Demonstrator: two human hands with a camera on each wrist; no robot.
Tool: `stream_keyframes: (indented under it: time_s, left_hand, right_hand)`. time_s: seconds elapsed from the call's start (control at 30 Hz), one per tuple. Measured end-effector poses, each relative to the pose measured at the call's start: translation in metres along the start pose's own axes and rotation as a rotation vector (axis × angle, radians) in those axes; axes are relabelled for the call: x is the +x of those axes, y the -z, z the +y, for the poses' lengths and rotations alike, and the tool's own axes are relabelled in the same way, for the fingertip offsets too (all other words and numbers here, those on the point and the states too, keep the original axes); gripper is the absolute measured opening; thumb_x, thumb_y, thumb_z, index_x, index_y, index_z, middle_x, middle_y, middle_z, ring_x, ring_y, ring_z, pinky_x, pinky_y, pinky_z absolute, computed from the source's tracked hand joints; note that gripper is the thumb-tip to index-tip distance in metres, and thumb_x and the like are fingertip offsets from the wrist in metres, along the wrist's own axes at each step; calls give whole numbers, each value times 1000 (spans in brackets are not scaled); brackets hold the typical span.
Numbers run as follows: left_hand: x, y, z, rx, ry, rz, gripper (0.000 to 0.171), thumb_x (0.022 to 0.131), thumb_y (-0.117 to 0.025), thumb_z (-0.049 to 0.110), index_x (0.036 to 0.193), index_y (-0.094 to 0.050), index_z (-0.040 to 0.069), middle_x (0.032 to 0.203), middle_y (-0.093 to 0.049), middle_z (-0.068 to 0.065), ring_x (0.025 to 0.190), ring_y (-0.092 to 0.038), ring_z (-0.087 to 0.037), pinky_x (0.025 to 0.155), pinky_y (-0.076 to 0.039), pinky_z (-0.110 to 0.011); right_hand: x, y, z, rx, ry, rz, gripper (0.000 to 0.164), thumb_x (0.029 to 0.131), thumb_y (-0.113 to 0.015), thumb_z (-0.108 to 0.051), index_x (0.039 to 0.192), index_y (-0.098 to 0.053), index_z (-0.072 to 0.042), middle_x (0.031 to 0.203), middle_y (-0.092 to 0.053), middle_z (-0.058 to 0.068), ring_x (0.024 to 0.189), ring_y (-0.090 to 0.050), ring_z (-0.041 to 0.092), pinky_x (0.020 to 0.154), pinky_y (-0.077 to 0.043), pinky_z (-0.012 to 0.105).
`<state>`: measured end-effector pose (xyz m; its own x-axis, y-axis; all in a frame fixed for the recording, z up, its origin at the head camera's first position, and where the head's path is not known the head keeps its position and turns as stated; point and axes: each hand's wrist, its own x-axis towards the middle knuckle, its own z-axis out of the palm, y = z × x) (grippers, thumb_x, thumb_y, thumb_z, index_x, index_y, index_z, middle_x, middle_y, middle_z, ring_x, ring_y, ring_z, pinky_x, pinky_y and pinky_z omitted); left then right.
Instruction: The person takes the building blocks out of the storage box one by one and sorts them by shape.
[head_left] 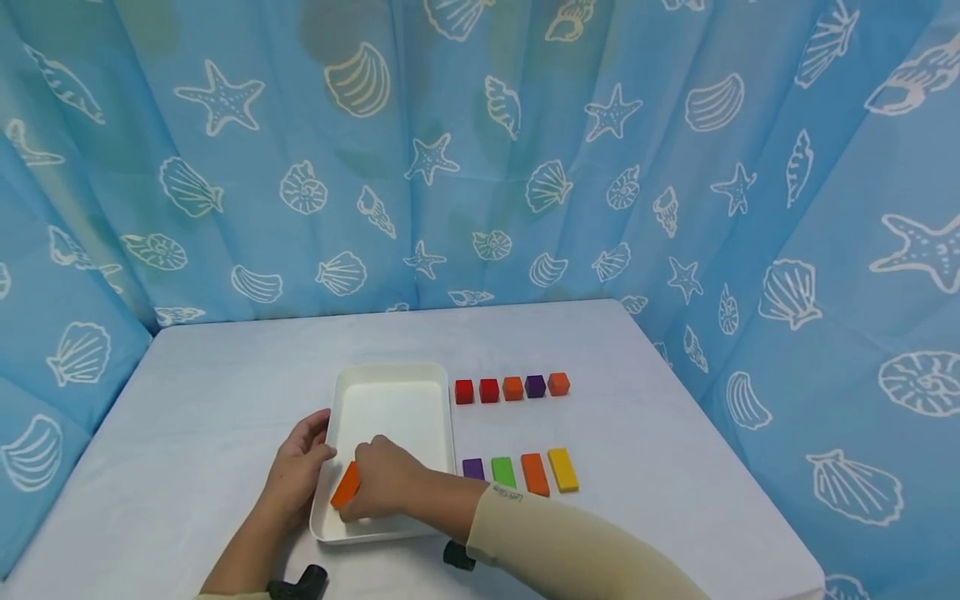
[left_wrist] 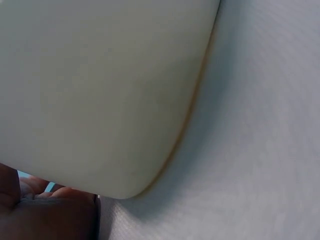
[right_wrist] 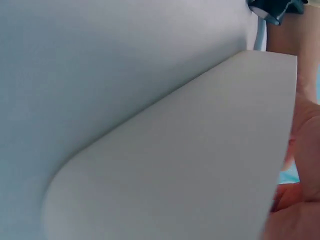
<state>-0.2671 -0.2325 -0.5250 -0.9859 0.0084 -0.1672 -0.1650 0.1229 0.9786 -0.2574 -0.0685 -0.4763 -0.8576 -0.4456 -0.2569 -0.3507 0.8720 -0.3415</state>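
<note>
A shallow white tray (head_left: 393, 408) lies on the table in the head view. My left hand (head_left: 294, 468) holds its left side, thumb over the rim and fingers along the outer wall. Inside the tray's near left corner, my right hand (head_left: 386, 482) pinches an orange rectangular block (head_left: 347, 486), which lies slanted; the fingers and palm cover part of it. Both wrist views are filled mostly by the tray's outer wall (left_wrist: 100, 100), and the block cannot be made out clearly there.
Right of the tray runs a back row of small cubes in red, orange and purple (head_left: 536, 386). Nearer stand purple (head_left: 473, 469), green (head_left: 503, 472), orange (head_left: 535, 474) and yellow (head_left: 563, 470) rectangular blocks, some partly behind the right sleeve (head_left: 570, 542). A blue shell-print curtain (head_left: 450, 208) surrounds the white table.
</note>
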Motion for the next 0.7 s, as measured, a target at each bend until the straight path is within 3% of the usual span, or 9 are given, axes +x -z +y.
stream_keyframes:
  time_s: [0.1, 0.33, 0.47, 0.57, 0.7]
  left_hand:
    - [0, 0, 0, -11, 7, -1, 70, 98, -49, -1, 165, -27, 2, 173, -24, -21, 160, -21, -38, 127, -22, -53]
    - [-1, -1, 2, 1, 22, 15, 71, 98, -50, -1, 165, -27, 2, 173, -24, -21, 160, -22, -38, 126, -23, -53]
    - [-1, -1, 2, -8, 24, 13, 71, 98, -50, -1, 165, -28, 3, 173, -25, -21, 160, -22, -38, 126, -23, -54]
    - [-1, -2, 2, -11, 19, 10, 71, 97, -49, -1, 165, -28, 2, 172, -25, -22, 160, -22, -38, 126, -24, -54]
    - [-1, -2, 0, -4, 15, 16, 70, 98, -49, -1, 164, -28, 3, 172, -26, -21, 160, -22, -38, 126, -24, -55]
  right_hand:
    - [0, 2, 6, 36, 60, 6, 46, 79, -91, -39, 109, -67, -13, 86, -53, -6, 74, -52, 6, 60, -47, 16]
    - [-2, 4, 21, 66, 185, 17, 62, 79, -91, -37, 133, -69, -16, 97, -53, -10, 82, -50, 2, 68, -46, 13]
    - [-4, 7, 31, 94, 266, 24, 59, 82, -89, -35, 134, -69, -18, 101, -53, -12, 85, -50, 0, 71, -47, 12]
    - [-7, 11, 39, 152, 330, 14, 58, 84, -89, -32, 135, -68, -17, 106, -53, -13, 90, -52, -2, 78, -48, 11]
    - [-13, 15, 51, 312, 392, -19, 59, 84, -90, -25, 137, -67, -17, 115, -56, -16, 98, -59, -6, 88, -52, 12]
